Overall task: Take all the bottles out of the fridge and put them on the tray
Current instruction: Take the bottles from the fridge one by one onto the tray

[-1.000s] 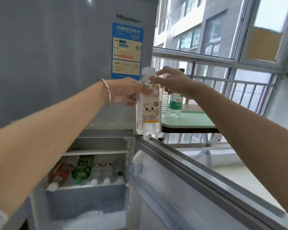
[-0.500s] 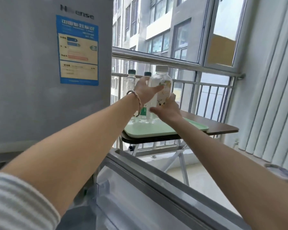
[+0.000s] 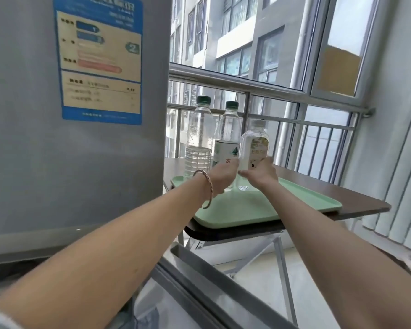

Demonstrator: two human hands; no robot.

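Observation:
A clear white-capped bottle with a cartoon label point(image 3: 254, 148) stands on the pale green tray point(image 3: 259, 205), held low down between both hands. My left hand point(image 3: 221, 178), with a bracelet on the wrist, grips its left side; my right hand point(image 3: 261, 175) cups its right side. Two green-capped bottles stand behind it on the tray: a ribbed clear bottle point(image 3: 199, 136) and a bottle with a green-and-white label point(image 3: 228, 136). The grey fridge point(image 3: 76, 115) fills the left; its open lower door's top edge point(image 3: 211, 276) runs below my arms. The fridge's inside is out of view.
The tray lies on a dark brown folding table point(image 3: 356, 198) with metal legs. Behind it run a steel railing point(image 3: 259, 86) and windows. White vertical blinds point(image 3: 394, 162) hang at the right.
Both hands have lowered the cartoon-label bottle from chest height onto the tray, beside the two green-capped bottles. My view has turned further right, away from the fridge's inside.

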